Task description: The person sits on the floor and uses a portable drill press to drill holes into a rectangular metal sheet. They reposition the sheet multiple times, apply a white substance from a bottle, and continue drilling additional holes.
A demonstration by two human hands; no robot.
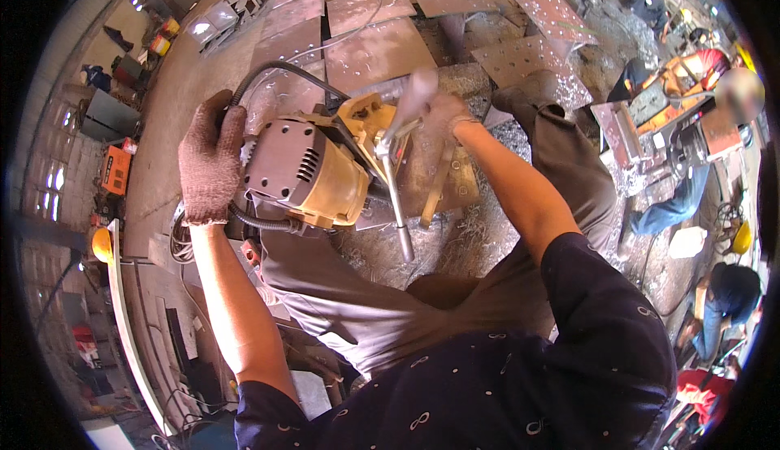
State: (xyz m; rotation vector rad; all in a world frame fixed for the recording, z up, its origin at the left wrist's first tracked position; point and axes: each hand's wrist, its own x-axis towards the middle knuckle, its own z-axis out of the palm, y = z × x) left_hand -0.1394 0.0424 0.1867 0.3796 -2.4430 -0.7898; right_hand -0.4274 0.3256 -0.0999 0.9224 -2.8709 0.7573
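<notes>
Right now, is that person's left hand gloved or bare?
Gloved: a brown glove covers the left hand to the wrist; the left forearm is bare.

The gloved left hand [211, 157] is held with fingers pointed forward; the right hand [445, 115], blurred, is perhaps curled.

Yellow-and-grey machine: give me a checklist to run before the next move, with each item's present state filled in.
1. Left hand at the machine's side: ok.
2. Left hand covered: ok, it wears a brown knitted glove.
3. Right hand grip: cannot tell; it is blurred near the metal handle.
4. Black hose away from the left hand: not ok; it runs close by the fingers.
5. Machine's underside seated flat: cannot tell, hidden.
6. Co-workers clear of the machine: ok; those in view are off to the right.
</notes>
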